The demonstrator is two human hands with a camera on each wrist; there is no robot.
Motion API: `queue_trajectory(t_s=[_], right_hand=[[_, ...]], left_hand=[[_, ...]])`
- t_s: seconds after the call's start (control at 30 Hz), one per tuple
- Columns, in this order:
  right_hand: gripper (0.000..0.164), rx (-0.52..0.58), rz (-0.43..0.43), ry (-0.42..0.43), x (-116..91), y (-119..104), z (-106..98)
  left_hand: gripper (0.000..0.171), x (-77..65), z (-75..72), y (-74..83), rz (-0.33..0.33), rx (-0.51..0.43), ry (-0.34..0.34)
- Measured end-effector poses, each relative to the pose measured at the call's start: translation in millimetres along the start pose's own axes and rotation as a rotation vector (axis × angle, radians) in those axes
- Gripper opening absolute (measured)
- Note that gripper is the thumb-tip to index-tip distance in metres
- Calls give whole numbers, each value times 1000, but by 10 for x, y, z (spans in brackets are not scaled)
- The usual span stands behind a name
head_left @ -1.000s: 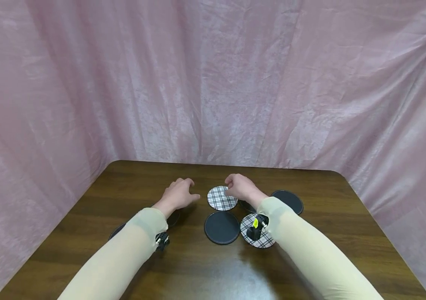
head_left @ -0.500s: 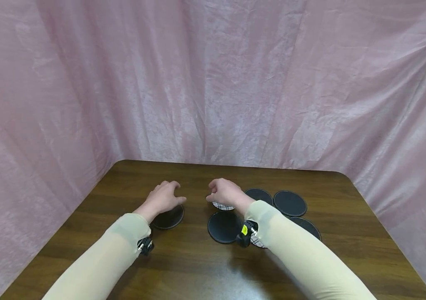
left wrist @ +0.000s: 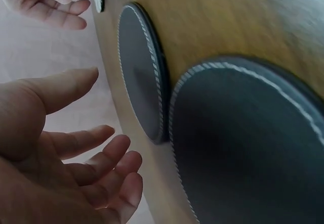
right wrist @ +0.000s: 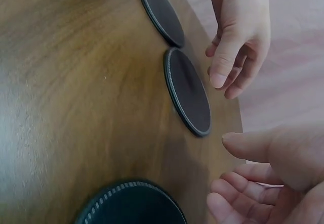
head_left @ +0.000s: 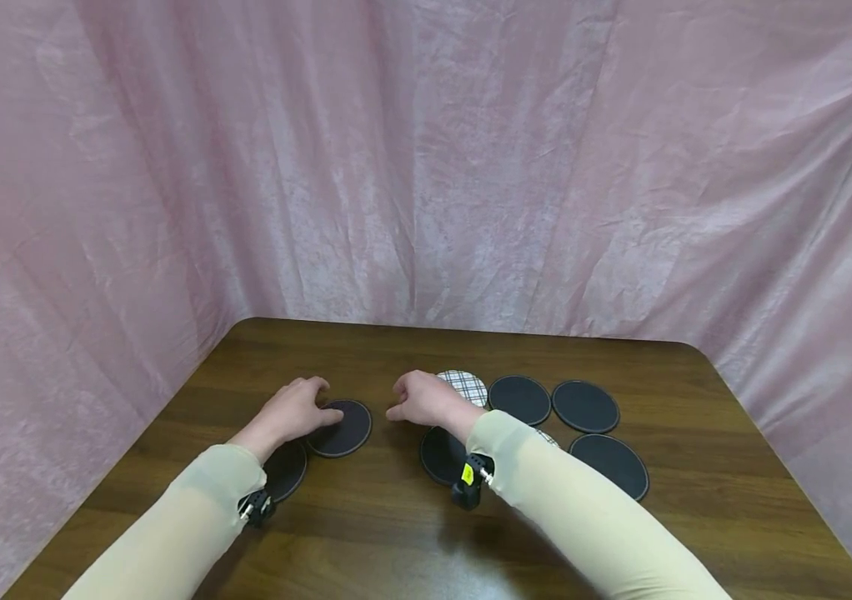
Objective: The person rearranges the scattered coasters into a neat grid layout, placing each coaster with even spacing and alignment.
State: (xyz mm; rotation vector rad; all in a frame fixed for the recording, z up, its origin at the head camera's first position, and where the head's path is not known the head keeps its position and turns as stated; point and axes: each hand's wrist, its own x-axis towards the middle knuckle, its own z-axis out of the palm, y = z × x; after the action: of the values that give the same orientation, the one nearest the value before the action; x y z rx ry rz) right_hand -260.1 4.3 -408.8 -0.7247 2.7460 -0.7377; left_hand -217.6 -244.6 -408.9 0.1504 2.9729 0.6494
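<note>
My left hand (head_left: 285, 418) hovers with relaxed fingers at the left side, its thumb overlapping a round black coaster (head_left: 347, 433) in the head view. A second black coaster (head_left: 288, 473) lies partly under that wrist. White stitching runs round both, as the left wrist view shows on the nearer coaster (left wrist: 243, 138). My right hand (head_left: 426, 398) holds nothing; its fingers curve loosely over the table, left of a white plaid coaster (head_left: 468, 385). Beneath the right wrist, a black coaster (head_left: 439, 454) is partly covered.
Farther right lie three more black coasters (head_left: 519, 400), one near the far edge (head_left: 586, 406) among them. Another plaid coaster is mostly hidden behind the right sleeve (head_left: 583, 500). Pink curtain (head_left: 426, 167) hangs behind the brown wooden table (head_left: 366, 542).
Both hands have moved left across the table, the left one also slightly nearer. The coasters at the right and the left-hand pair have come into fuller view. Nothing was picked up.
</note>
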Motion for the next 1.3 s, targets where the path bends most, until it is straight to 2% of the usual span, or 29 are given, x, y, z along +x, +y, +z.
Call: queue_trajectory(t_s=[0.33, 0.77, 0.8, 0.87, 1.0, 1.03, 1.1, 1.2, 1.3], right_hand=[[41, -10, -16, -45, 48, -152, 197], [20, -58, 18, -27, 99, -247, 309], [23, -67, 6, -6, 190, -149, 412], [24, -82, 22, -10, 256, -118, 458], [26, -113, 14, 6, 698, 270, 835], [25, -115, 29, -18, 739, 275, 839], [29, -118, 20, -19, 947, 462, 1011], [29, -109, 31, -49, 994, 469, 1011], [31, -93, 42, -58, 954, 420, 967]], left_hand=[[67, -91, -1, -133, -21, -8, -24], [67, -91, 55, -225, -15, 29, -3], [67, -91, 55, -222, -16, 33, -5], [68, -94, 59, -211, -24, 41, -11], [70, -88, 68, -192, -44, 66, -25], [71, -83, 73, -192, -49, 72, -27], [71, -76, 79, -192, -58, 79, -26], [69, -70, 84, -193, -66, 78, -23], [67, -64, 80, -189, -74, 67, -26]])
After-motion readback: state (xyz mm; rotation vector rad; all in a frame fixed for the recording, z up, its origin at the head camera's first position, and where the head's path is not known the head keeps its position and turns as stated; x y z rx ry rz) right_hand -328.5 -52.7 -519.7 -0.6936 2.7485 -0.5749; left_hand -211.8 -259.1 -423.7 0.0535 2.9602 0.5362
